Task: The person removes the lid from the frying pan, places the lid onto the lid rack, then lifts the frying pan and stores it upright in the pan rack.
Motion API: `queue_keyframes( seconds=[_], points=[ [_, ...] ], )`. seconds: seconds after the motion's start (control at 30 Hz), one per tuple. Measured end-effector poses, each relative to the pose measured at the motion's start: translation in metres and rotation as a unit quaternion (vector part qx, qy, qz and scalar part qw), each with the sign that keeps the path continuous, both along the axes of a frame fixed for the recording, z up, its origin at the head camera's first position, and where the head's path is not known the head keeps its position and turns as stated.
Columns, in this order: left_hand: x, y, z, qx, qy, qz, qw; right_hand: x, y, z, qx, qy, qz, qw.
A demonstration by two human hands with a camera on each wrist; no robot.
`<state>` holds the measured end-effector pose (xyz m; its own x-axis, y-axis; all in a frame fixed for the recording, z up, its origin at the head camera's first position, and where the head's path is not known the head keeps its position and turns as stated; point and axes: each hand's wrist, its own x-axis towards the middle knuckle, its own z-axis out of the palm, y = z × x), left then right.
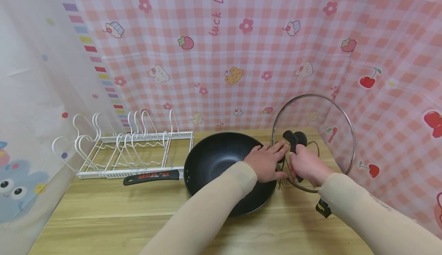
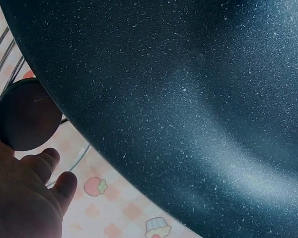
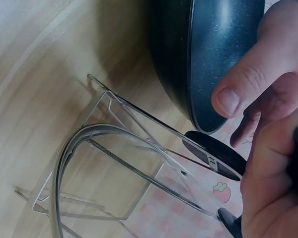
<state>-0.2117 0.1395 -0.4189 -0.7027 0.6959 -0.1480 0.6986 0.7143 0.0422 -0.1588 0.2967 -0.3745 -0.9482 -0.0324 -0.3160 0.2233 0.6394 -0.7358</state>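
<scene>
In the head view, my right hand (image 1: 309, 166) grips the black handle (image 1: 293, 140) of a glass lid (image 1: 352, 140), which stands nearly upright. The lid's rim reaches down beside a metal wire stand (image 3: 104, 96) bearing round black discs (image 3: 198, 146). My left hand (image 1: 265, 163) reaches over the right side of a black wok (image 1: 217, 159), fingers spread. Its fingertips are at a black disc (image 2: 27, 114) in the left wrist view; the thumb points toward the right hand. The lid's grip is partly hidden by my right fingers.
A white wire rack (image 1: 134, 169) with upright loops stands at the back left. The wok's long handle (image 1: 152, 177) points left in front of it. Checked cloth (image 1: 214, 74) hangs behind and to the right of the wooden table (image 1: 138, 216).
</scene>
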Motion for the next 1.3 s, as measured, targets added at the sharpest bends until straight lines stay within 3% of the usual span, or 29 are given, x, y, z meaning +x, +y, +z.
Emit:
queue_keyframes(
  seconds=[0.53,1.3],
  points=[
    [-0.0003,0.0009,0.0000,0.009,0.006,0.002,0.9999,-0.0064,-0.0011,0.0008,-0.006,-0.025,-0.010,0.9996],
    [0.0004,0.0015,-0.0038,0.014,0.003,0.003,0.9999,-0.0076,0.0017,-0.0021,0.006,-0.026,-0.001,0.9996]
  ],
)
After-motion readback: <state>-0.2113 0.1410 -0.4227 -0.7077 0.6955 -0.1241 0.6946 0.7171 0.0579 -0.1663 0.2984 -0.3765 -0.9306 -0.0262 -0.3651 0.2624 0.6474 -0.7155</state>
